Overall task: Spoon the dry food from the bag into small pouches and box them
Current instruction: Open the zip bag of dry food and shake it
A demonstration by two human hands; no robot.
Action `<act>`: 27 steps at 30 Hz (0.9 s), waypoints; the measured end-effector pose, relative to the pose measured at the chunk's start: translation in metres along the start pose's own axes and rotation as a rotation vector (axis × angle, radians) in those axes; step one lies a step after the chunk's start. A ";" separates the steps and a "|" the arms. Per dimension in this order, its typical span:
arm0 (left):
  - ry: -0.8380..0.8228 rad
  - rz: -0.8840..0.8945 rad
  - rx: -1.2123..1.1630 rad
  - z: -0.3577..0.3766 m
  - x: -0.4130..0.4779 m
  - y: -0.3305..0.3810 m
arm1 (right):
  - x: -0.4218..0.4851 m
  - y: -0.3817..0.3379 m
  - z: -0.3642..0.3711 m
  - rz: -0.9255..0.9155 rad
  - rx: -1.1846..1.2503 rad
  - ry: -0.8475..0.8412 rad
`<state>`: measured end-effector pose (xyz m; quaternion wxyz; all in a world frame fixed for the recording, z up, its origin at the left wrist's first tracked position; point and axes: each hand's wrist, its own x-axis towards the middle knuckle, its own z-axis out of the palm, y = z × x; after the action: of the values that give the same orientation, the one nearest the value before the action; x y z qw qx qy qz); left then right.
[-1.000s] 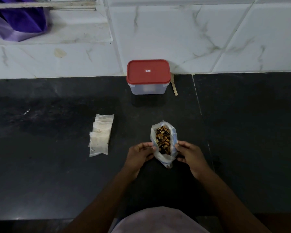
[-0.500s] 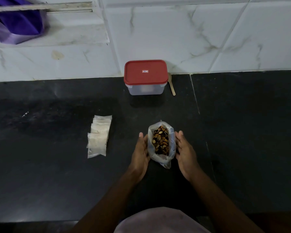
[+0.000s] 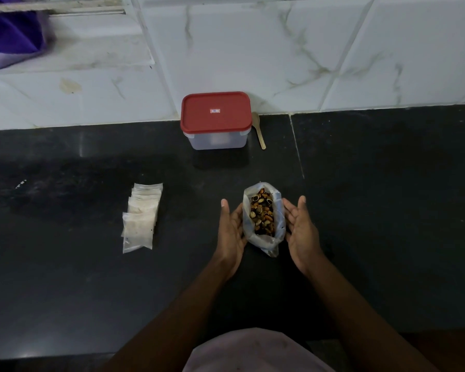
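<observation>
Fingers (image 3: 291, 210) straight beside crinkled clear bag (image 3: 263, 241)

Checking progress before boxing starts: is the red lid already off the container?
No, the red lid sits fully seated on top of the clear container.

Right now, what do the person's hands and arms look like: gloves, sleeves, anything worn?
The left hand and right hand are bare: no gloves, rings, watch or bands visible. No sleeve is in view down to the frame's lower edge. A pale pinkish garment shows at the bottom centre.
</observation>
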<state>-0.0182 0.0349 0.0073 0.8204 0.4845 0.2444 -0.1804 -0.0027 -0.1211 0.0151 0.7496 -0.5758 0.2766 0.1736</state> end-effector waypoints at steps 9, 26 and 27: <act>0.018 0.010 -0.006 0.023 0.014 -0.007 | 0.016 -0.010 -0.022 -0.004 0.012 -0.011; 0.036 -0.003 0.002 0.047 0.026 -0.010 | 0.032 -0.026 -0.043 -0.001 -0.010 -0.051; 0.039 -0.005 0.009 0.047 0.026 -0.010 | 0.033 -0.026 -0.044 0.001 -0.008 -0.050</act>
<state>0.0085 -0.0129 0.0040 0.8127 0.4911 0.2607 -0.1742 0.0284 -0.1719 0.0065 0.7539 -0.5739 0.2574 0.1897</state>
